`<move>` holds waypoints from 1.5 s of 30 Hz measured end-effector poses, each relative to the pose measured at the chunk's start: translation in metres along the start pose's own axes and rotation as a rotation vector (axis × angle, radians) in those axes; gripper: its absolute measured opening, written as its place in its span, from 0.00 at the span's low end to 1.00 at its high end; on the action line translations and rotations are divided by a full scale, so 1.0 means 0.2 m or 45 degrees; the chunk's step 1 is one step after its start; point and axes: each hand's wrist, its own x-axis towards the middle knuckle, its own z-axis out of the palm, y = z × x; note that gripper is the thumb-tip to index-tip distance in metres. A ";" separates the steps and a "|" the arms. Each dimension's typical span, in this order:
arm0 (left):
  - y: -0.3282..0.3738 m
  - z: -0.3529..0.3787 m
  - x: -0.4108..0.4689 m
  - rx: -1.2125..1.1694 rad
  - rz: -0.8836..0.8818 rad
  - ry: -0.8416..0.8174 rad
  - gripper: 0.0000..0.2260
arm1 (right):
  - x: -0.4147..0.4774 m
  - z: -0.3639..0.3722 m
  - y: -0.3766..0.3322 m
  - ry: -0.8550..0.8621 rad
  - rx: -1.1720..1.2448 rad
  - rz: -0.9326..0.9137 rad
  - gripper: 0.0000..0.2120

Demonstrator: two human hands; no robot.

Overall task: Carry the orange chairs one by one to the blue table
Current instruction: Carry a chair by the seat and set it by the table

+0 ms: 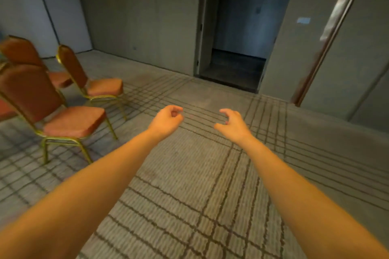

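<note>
Carpeted floor with a dark line grid fills most of my view, grey walls behind, dark open doorway ahead right. The blue bench is not in view, so I can't say which way the carry goes

Orange chairs stand grouped at far left: the nearest chair with its seat facing right, the second chair just behind it, the third chair further back and partly hidden. A strip of orange at the left edge may be another, can't tell

Handling, my guess: banquet type with a thin gold metal frame and padded seat and back. So rigid, moderate weight, not fragile, but bulky, and the legs could catch on the neighbouring chairs or the carpet. The padding is soft and gives, so it's poor to clamp. Better to hold the top of the backrest with one grip and the front seat edge or the frame rail under it with the other, then lift straight up before turning

The left grip is loosely curled, fingertips near the thumb, holding nothing. The right grip is half spread, fingers bent like a claw, also empty. Both arms reach forward over bare carpet mid-frame

The nearest chair is well to the left of the left grip and a bit nearer me, with no contact. The right grip is further off again. I'd need to turn left and step in before any hold
</note>
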 end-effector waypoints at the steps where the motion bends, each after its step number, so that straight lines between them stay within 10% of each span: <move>1: -0.05 -0.04 0.02 0.007 -0.036 0.039 0.09 | 0.06 0.05 -0.02 -0.039 0.013 -0.021 0.28; 24: -1.09 -1.42 0.73 0.065 -0.537 0.702 0.15 | 1.53 1.58 -1.14 -0.607 0.044 -0.467 0.28; 45: -2.01 -1.88 2.44 -0.037 -0.903 0.952 0.16 | 3.56 2.73 -1.53 -0.988 -0.128 -0.677 0.31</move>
